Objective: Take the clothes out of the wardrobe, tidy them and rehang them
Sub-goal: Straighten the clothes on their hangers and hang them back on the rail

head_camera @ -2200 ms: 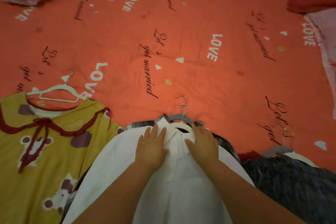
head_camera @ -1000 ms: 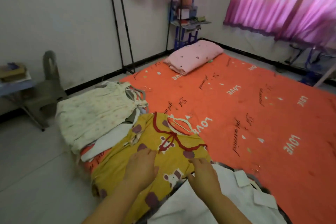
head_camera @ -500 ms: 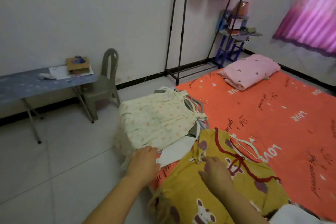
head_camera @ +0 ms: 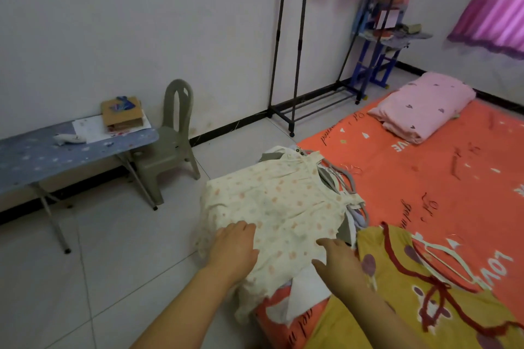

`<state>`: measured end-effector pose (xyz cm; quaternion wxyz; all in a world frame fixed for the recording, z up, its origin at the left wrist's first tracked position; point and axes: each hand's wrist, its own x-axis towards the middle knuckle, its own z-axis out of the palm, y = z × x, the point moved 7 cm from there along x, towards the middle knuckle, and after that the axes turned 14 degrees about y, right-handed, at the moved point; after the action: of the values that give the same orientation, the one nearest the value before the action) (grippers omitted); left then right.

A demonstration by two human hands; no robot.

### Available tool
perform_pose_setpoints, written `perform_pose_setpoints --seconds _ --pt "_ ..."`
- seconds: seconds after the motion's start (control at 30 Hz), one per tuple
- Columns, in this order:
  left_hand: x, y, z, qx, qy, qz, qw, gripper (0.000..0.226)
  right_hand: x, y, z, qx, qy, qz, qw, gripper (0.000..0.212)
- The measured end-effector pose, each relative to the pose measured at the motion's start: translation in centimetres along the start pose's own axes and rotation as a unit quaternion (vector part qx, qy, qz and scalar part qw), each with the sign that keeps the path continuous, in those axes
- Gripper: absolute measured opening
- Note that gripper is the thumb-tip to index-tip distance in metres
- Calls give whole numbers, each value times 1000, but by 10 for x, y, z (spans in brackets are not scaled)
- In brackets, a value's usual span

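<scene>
Neither grip is closed: the left hand (head_camera: 235,246) lies flat with relaxed fingers on the cream cotton top with pale orange spots (head_camera: 278,204), and the right hand (head_camera: 340,262), fingers spread, sits at that top's near corner, though I cannot tell whether it touches. That top crowns a pile of clothes at the bed's near-left corner, lower centre of the frame, its hem drooping over the mattress edge toward the pale tiled floor (head_camera: 113,235). Grey and white plastic hangers (head_camera: 350,183) poke from the pile's right side, so I judge it best to smooth outward with flat palms, then lift by the hanger hooks rather than the cloth, lest layers slide off. Just to the right lies the yellow bear-print dress with red ribbon (head_camera: 397,306) on the orange printed bedsheet (head_camera: 425,178). The black metal clothes rack (head_camera: 297,65) stands at upper centre, well apart.
</scene>
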<state>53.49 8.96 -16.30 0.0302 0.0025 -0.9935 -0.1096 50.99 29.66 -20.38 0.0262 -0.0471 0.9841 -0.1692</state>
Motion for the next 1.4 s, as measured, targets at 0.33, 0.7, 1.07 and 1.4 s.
perform_pose_setpoints --seconds 0.33,0.7,1.07,1.4 --pt "148 -29 8 22 -58 78 995 48 117 -25 6 17 0 85 996 47" --pt "305 -25 42 4 -114 286 951 49 195 -27 26 10 26 283 959 46" --pt "376 17 87 -2 -180 375 909 47 238 -5 36 6 41 372 927 46" --pt "433 62 166 15 -214 329 920 50 337 110 66 42 27 366 929 40"
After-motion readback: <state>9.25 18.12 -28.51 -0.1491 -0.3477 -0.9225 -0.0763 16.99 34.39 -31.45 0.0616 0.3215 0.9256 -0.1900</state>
